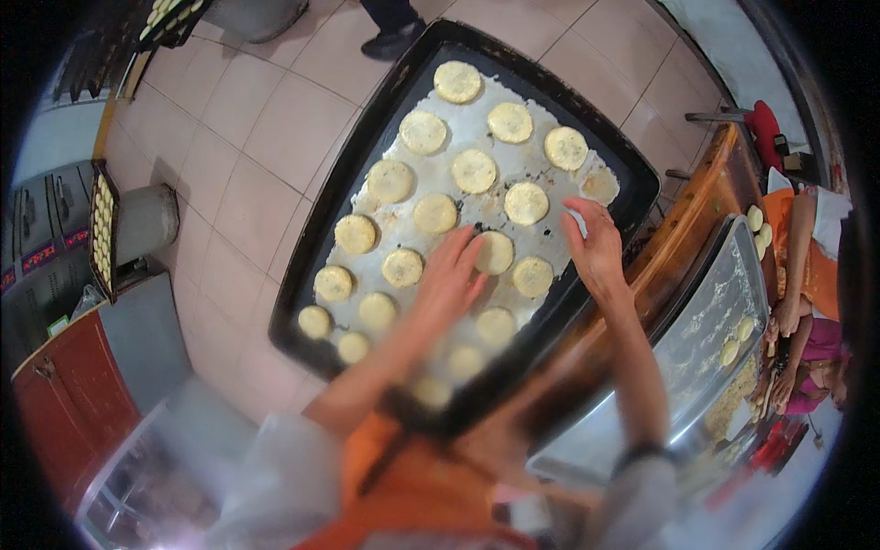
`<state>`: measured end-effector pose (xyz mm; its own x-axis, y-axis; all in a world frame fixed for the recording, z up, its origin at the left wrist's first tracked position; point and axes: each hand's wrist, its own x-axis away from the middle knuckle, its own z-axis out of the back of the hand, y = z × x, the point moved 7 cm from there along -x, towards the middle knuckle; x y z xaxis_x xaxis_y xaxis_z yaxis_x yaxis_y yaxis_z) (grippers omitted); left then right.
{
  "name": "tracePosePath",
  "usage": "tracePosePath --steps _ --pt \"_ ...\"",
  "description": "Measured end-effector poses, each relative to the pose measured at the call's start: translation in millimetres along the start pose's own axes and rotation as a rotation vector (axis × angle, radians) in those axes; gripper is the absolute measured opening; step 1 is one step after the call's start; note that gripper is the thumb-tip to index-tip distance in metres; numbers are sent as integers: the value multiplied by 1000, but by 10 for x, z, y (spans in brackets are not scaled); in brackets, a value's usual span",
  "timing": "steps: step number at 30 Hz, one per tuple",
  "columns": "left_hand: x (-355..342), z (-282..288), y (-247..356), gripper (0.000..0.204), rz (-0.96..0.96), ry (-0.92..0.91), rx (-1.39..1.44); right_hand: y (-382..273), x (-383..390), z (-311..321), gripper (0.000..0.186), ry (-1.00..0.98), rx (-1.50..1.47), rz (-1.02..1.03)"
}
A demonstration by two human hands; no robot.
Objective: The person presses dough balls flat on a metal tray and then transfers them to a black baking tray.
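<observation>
A large black baking tray [309,234] lies before me, lined with pale, stained, ragged-edged paper [513,87]. Rows of flat round pale-yellow dough cakes [474,171] cover the liner. My left hand [446,275] reaches over the middle of the tray, fingers stretched and slightly apart. Its fingertips are at the edge of one dough cake [498,253]; whether they touch it I cannot tell. Above the tray's right side, my right hand [598,246] has curved fingers, with the thumb apart from them. A pale patch shows in that gap. Another dough cake [527,203] lies left of this hand.
At right, a wooden table edge [683,215] runs beside a metal tray [632,394] with a few dough pieces. Other people's hands [784,316] work beyond it. Tiled floor [243,170] spreads left, near an oven [41,229] and another filled tray [103,229]. A person's shoe [394,43] stands behind.
</observation>
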<state>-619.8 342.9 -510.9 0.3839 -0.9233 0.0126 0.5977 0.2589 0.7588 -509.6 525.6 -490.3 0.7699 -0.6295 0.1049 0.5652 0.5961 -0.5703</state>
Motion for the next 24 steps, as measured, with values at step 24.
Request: tracePosePath --steps 24 --pt "-870 -239 499 57 -229 -31 -306 193 1224 1085 21 285 -208 -224"
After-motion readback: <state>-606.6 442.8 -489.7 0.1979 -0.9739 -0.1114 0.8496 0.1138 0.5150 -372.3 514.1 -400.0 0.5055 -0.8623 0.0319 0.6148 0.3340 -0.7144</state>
